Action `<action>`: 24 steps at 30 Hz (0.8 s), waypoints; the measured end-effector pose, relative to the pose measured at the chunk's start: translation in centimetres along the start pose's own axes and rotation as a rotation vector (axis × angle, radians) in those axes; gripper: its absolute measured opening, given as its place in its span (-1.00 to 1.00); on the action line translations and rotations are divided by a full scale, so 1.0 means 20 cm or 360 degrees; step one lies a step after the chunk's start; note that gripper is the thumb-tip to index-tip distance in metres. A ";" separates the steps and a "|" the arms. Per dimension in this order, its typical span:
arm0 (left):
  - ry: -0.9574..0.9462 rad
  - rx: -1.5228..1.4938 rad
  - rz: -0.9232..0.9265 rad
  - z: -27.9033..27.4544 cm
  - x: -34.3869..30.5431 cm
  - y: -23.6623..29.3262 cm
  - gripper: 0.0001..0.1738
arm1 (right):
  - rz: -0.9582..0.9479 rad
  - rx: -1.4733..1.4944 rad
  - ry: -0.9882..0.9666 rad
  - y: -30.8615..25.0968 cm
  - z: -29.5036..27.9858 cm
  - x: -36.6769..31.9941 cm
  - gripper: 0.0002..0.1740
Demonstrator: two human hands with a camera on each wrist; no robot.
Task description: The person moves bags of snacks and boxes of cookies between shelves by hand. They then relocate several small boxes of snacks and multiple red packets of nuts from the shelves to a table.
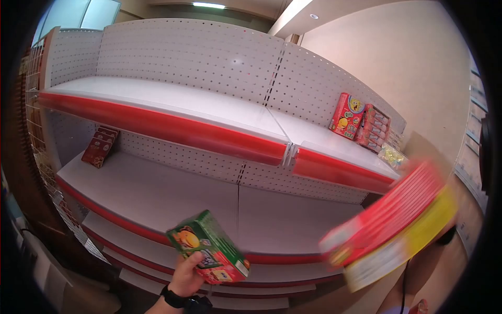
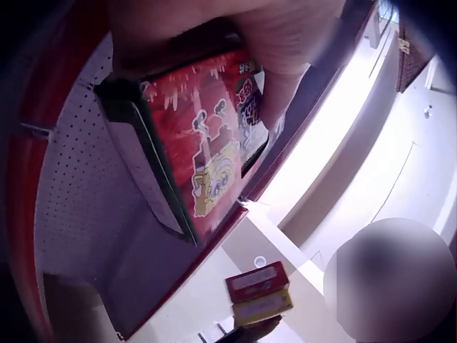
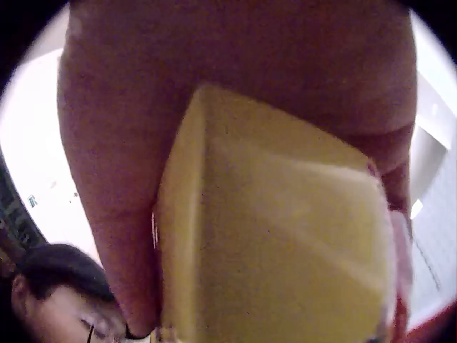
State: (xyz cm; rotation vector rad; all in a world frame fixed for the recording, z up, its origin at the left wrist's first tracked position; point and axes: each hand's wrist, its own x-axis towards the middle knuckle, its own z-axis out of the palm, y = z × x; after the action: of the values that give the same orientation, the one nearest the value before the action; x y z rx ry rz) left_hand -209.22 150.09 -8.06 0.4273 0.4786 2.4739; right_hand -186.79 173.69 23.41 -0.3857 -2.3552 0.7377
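My left hand (image 1: 187,276) grips a green and red snack box (image 1: 212,250), thumb across its printed face, in front of the lower shelves. In the left wrist view the red side of this box (image 2: 211,153) shows a yellow cartoon figure. Off to the right, blurred in the head view, are a red box (image 1: 384,212) and a yellow box (image 1: 410,235), side by side and tilted. My right hand (image 3: 228,50) holds them; the right wrist view shows its fingers around the yellow box (image 3: 285,236). In the head view the boxes hide most of that hand.
A white upper shelf (image 1: 178,102) with a red front strip carries a red cartoon box (image 1: 346,115), a pack of red items (image 1: 374,128) and a small clear bag (image 1: 391,156) at right. Dark red packets (image 1: 99,147) stand on the lower shelf (image 1: 157,183) at left.
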 end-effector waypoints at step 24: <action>-0.0650 -0.0803 -0.0402 -0.64 -0.02 -0.43 -0.16 | 0.0065 -0.0648 -0.1934 -0.15 1.42 0.42 0.04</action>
State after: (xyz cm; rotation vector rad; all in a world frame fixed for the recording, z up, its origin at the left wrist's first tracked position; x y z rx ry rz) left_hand -209.92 153.45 -23.12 0.5960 -0.2422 2.0850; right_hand -211.72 163.44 11.02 -0.1391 -3.6785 0.5582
